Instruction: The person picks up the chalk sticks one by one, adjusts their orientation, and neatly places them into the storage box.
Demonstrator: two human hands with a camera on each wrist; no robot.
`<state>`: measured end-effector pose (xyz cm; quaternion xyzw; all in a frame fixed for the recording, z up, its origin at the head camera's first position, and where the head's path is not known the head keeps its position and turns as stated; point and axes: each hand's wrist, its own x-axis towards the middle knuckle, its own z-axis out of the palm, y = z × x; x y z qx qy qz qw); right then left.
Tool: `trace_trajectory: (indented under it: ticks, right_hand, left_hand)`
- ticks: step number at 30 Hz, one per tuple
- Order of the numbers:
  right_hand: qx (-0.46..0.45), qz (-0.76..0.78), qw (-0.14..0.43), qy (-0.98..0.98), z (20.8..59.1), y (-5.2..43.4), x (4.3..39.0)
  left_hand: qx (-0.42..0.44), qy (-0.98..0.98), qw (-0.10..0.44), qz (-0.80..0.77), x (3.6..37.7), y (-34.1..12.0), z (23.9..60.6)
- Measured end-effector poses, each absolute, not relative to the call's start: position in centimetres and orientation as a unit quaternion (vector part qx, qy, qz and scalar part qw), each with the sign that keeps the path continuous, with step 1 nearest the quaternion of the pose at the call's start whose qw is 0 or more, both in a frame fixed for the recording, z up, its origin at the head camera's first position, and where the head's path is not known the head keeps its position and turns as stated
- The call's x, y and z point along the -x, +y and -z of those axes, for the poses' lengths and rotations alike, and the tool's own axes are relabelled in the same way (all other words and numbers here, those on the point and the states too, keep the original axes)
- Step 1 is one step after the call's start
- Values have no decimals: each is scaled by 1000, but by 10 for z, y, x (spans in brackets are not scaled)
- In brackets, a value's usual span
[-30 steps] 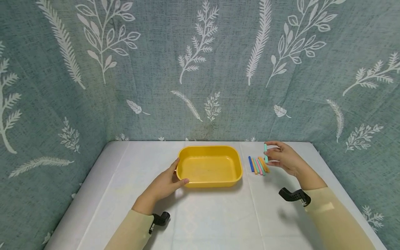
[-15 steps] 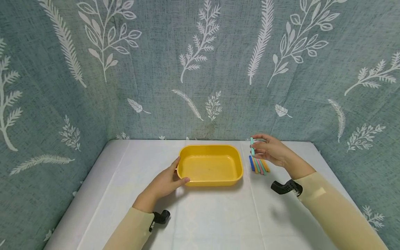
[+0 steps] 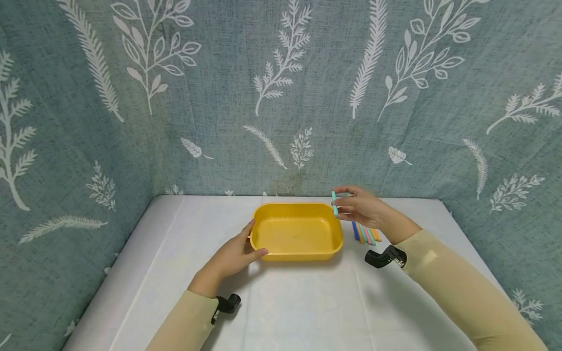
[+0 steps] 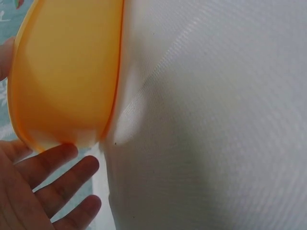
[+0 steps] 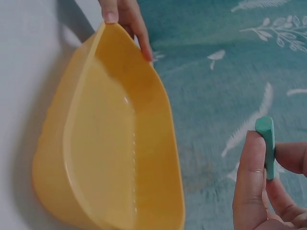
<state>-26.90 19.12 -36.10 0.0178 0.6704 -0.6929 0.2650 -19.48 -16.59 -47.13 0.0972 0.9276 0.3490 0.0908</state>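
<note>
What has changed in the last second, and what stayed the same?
The right hand, pinching the teal chalk stick, moved left from above the row of chalk sticks to the right rim of the yellow tray. The left hand stayed on the tray's left edge; tray and row did not move.

The left hand is held low, fingers extended, thumb apart. The right hand is raised, thumb and fingertips apparently pinched together.
</note>
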Motion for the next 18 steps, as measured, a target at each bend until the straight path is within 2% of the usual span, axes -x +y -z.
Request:
trace_trajectory:
  ticks: [18]
  right_hand:
    - [-14, 693, 292, 659, 377, 137, 278]
  left_hand:
    - [-99, 928, 91, -349, 194, -166, 470]
